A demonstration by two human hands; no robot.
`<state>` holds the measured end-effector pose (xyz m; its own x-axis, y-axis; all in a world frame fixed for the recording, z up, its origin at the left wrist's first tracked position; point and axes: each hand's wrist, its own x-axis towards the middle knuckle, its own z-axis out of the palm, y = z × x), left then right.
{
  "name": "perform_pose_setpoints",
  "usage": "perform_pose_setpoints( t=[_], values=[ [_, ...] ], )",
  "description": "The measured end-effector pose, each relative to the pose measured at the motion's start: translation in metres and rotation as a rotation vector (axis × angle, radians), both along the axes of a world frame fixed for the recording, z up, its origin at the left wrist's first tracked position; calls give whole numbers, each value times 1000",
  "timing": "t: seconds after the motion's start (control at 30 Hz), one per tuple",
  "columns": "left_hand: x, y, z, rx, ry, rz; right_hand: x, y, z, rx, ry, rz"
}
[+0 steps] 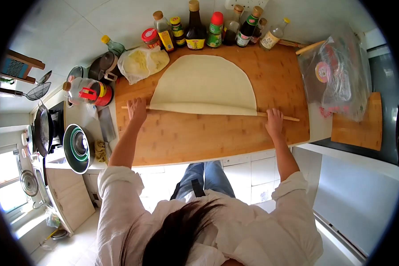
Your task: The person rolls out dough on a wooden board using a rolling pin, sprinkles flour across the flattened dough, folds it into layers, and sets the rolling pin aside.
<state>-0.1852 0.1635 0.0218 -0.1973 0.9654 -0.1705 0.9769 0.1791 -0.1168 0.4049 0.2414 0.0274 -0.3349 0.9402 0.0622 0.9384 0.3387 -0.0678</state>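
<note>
A large thin sheet of dough [204, 82] lies on the wooden board [199, 142], its far edge rounded. Its near edge is wrapped around a long thin rolling pin [290, 118], whose bare ends stick out on both sides. My left hand [137, 110] is closed around the pin's left end, just beside the dough. At the right end, my right hand [274, 120] grips the pin a little way out from the dough. The middle of the pin is hidden inside the rolled dough.
Several sauce bottles [195, 31] and jars line the wall behind the board. A plastic bag with yellowish contents [139, 64] sits at the back left, near a cleaver [106, 124] and nested bowls [78, 146]. Clear plastic bags [341, 75] lie on the right.
</note>
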Motion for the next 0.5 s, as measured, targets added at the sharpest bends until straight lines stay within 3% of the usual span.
perform_pose_setpoints(
  t=[0.07,0.2,0.27,0.5],
  values=[
    [3,-43,-8,160,-20,-87,4,-23,10,8,-13,1],
    [32,-121,-3,61,-92,-46,22,-63,-1,21,-95,-24],
    [48,-155,-9,230,-163,-80,24,-81,3,12,-109,-32],
    [86,-237,0,150,-266,-2,32,-126,4,6,-169,32]
  ],
)
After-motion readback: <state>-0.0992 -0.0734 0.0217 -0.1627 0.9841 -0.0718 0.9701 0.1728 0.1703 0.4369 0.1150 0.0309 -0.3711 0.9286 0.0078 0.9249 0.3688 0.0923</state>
